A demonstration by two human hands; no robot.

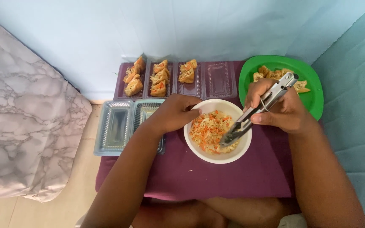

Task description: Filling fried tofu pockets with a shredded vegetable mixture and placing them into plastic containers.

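- Head view shows me the round white bowl (217,157) of shredded orange-and-pale vegetable filling (208,131); I place everything else from that bowl.
- My right hand (277,107), just right of the bowl, is closed around the metal tongs (256,110); their tips are down in the filling on the bowl's right side, nearly pinched together.
- My left hand (175,112) rests curled on the bowl's left rim, fingers bent over the edge, holding nothing else.
- Beyond the bowl to the right sits a round green plastic plate (315,99) with unfilled fried tofu pieces (275,74).
- Beyond the bowl, straight and to the left, a row of clear plastic trays (203,82) holds stuffed tofu pieces (159,78); the tray nearest the plate has none.
- Left of the bowl lie two more clear lidded containers (117,126), nothing in them.
- Everything sits on a purple cloth (216,177).
- To my judgement, a good pinch wants a modest clump, squeezed firmly and lifted straight up, with the left hand steadying the bowl so strands fall back inside.
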